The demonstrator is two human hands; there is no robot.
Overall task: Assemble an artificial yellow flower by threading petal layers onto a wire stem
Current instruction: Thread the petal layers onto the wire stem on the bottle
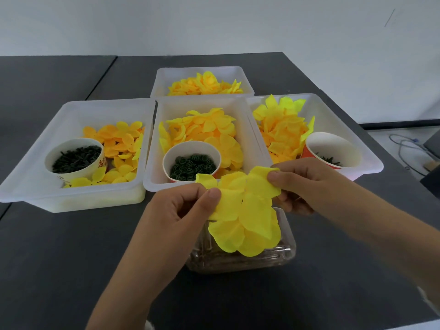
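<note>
Two hands hold one yellow petal layer [245, 210] in the air, just above a clear plastic box [240, 258] on the dark table [71, 258]. Left hand [181, 210] pinches the layer's left edge between thumb and forefinger. Right hand [302, 184] pinches the upper right petal the same way. Hands are apart, with the layer spread between them.

No wire stem visible; it may be hidden behind the petals, cannot tell.

Handling, as judged: thin fabric, very light, limp. Lower petals droop under their own weight. Likely to crease or fold if squeezed hard, and to slip if held by one petal tip only. Best hold is near the centre, close to where the stem would pass through.

Behind the hands: four white trays [78, 196] of more yellow petals, and three paper cups [73, 156] of small dark green parts.
</note>
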